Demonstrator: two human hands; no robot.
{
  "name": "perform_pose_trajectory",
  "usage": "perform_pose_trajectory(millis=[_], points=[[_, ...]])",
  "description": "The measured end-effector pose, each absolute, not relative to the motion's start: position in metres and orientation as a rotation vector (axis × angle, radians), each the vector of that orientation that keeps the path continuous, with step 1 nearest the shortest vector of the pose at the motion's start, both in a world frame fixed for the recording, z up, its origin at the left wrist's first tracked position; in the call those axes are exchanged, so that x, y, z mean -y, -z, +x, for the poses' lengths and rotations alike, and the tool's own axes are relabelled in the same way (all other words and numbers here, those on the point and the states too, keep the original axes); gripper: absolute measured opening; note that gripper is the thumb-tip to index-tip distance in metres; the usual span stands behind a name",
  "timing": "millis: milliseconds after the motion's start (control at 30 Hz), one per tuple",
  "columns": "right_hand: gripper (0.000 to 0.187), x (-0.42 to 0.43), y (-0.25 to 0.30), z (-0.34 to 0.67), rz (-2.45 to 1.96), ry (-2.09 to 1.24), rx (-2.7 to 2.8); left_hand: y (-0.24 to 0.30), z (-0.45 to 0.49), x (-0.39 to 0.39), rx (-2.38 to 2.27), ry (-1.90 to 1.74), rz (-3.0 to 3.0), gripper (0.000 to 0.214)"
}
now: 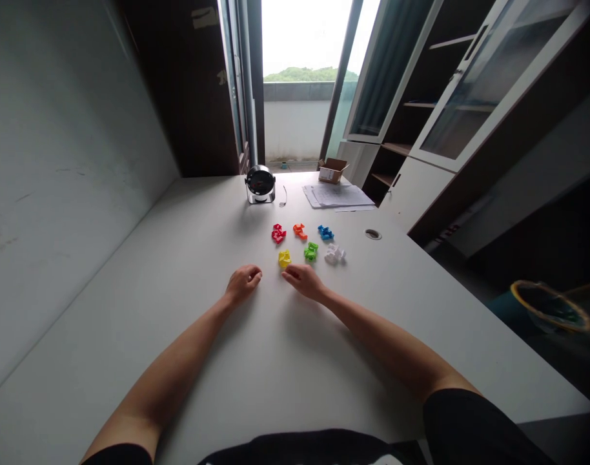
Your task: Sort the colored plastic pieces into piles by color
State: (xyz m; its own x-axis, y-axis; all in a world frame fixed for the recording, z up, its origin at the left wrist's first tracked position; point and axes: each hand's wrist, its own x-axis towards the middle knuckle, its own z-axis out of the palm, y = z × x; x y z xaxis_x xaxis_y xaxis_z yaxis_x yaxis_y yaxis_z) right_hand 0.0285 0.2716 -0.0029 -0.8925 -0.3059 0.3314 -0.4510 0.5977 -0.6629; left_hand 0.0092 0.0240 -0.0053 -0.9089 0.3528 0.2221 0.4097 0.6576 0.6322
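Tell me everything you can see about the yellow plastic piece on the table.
The yellow plastic piece is small, bright and chunky, with an irregular, angular outline and a slight sheen. It lies on the white table, nearest the person's right hand, just beyond its fingertips. Whether they touch it is hard to tell. A green piece lies to one side and a red piece beyond it, both apart from it.

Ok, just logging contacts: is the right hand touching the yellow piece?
Cannot tell: in the head view, the right hand ends just below the yellow piece, neither contact nor gap plain.
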Motion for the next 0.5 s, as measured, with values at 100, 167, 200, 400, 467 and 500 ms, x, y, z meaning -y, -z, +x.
perform_pose_trajectory(millis=[100, 167, 200, 400, 467, 500], points=[[0.038, -0.257, 0.008, 0.041, 0.653, -1.289, 2.681, 0.004, 0.010, -0.022, 2.792, 1.016, -0.684, 0.021], [0.040, -0.254, 0.011, 0.044, 0.670, -1.237, 2.681, 0.002, 0.010, -0.020, 2.790, 0.950, -0.727, 0.020], [0.040, -0.254, 0.012, 0.045, 0.696, -1.170, 2.674, 0.001, 0.009, -0.019, 2.789, 0.917, -0.742, 0.020], [0.032, -0.257, 0.014, 0.048, 0.819, -0.675, 2.642, 0.000, 0.008, -0.011, 2.797, 0.790, -0.733, 0.020], [0.031, -0.258, 0.015, 0.047, 0.782, -0.589, 2.654, 0.001, 0.007, -0.009, 2.790, 0.764, -0.734, 0.019], [0.031, -0.259, 0.016, 0.047, 0.769, -0.558, 2.659, 0.002, 0.007, -0.009, 2.789, 0.750, -0.734, 0.019]])
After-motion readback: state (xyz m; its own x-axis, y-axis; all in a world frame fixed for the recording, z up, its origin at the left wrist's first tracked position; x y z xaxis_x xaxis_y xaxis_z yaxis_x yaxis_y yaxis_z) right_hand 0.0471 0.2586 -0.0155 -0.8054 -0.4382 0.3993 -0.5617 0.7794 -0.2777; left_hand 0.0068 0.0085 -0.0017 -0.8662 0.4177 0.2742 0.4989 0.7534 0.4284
